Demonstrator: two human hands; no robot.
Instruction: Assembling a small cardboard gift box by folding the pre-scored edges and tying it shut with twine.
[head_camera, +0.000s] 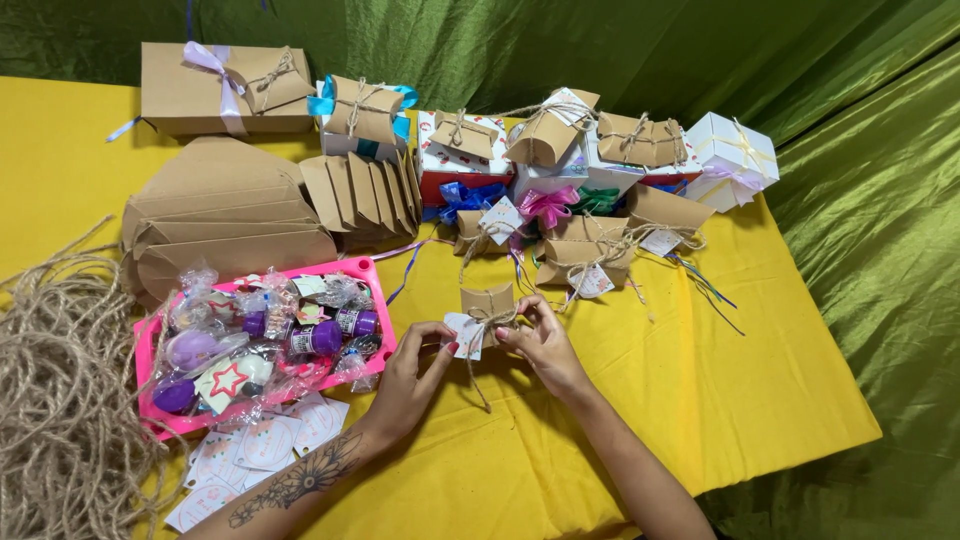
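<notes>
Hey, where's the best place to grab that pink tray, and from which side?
Take the pink tray by its right rim, coming from the right. That edge faces the left hand over bare yellow table; twine crowds the left end, cards lie at the front, and wrapped packets fill the inside.

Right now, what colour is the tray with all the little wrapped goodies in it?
Bright pink. The tray shows best in the head view, left of the hands.

Brown pillow box (487, 298); yellow tablecloth (700, 380); pink tray (362, 267); green backdrop (870, 220).
</notes>
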